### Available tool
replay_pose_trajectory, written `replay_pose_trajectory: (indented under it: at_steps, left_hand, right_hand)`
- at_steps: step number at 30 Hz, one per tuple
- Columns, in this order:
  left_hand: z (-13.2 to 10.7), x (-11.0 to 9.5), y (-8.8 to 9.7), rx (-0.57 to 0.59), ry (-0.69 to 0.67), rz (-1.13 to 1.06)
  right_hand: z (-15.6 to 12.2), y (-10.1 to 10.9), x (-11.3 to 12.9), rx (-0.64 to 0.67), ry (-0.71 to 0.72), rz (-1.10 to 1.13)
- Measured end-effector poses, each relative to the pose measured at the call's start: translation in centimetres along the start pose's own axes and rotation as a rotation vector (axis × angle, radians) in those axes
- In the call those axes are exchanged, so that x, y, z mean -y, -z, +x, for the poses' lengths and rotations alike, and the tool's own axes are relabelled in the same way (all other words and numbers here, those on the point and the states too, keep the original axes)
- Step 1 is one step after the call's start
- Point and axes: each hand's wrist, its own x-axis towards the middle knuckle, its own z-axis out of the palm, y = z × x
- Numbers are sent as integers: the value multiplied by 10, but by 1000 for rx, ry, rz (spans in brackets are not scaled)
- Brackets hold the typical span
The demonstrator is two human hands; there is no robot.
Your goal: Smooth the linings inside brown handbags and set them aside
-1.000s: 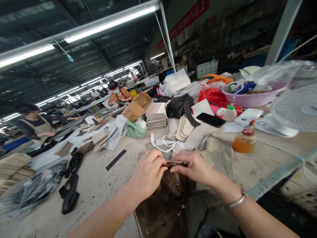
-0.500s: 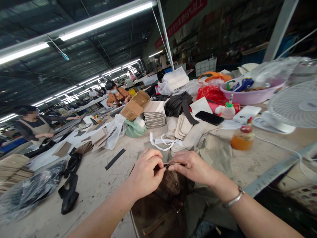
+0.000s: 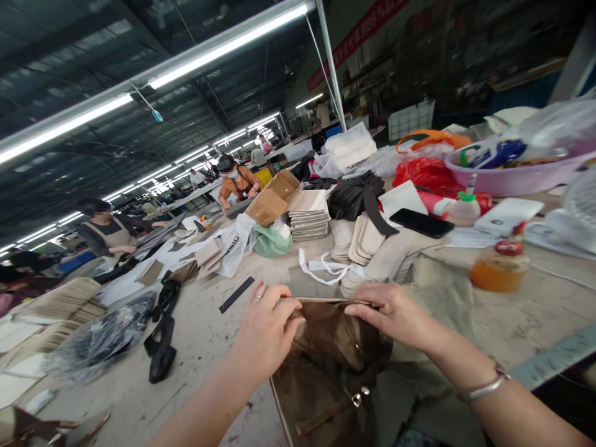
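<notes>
A brown bag [image 3: 321, 385] with a zip and metal clasp hangs over the near table edge, partly in shadow. Its upper edge is stretched between my two hands. My left hand [image 3: 270, 320] pinches the left end of that edge, thumb and fingers together. At the other end, my right hand [image 3: 395, 310] grips the edge with the thumb below and the fingers on top. A silver bangle [image 3: 487, 385] circles my right wrist. Just beyond the bag lies a piece of grey-green cloth [image 3: 440, 295].
On the worktable [image 3: 209, 360] are a dark strip [image 3: 236, 294], black straps [image 3: 162, 347], stacked pale panels [image 3: 308, 214], a phone [image 3: 421, 223] and a jar of orange liquid [image 3: 500, 267]. A purple basin [image 3: 503, 180] stands at right. Two co-workers are at the far left.
My hands have moved apart along the bag's edge, and more of the bag shows between them. The whole view has swung left, so the table things appear further right.
</notes>
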Motion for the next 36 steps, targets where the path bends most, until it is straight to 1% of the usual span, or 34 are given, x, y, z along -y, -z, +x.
replay_pose_trajectory:
  at_steps: [5, 9, 14, 18, 23, 27, 31, 33, 36]
  left_hand:
    - [8, -1, -4, 17, 21, 101]
    - [8, 0, -7, 20, 40, 147]
    - [3, -3, -1, 19, 94, 195]
    - [-3, -7, 4, 3, 52, 240]
    - [-7, -7, 5, 11, 9, 258]
    - [-5, -11, 9, 35, -41, 207]
    - [3, -24, 13, 63, -105, 36]
    - [10, -30, 10, 81, -114, -21]
    - [18, -36, 0, 109, -118, -52]
  right_hand:
    - [-2, 0, 1, 1, 2, 5]
    - [-2, -1, 0, -11, -6, -5]
    - [-2, -1, -1, -21, -19, -7]
    - [-2, -1, -2, -31, -17, -21]
    - [-3, -1, -3, -41, -3, -41]
    - [-3, -3, -2, -57, 4, -37]
    - [-3, -5, -2, -61, 12, -41]
    - [-3, -5, -1, -69, 15, -45]
    - [-4, -5, -1, -71, 18, -46]
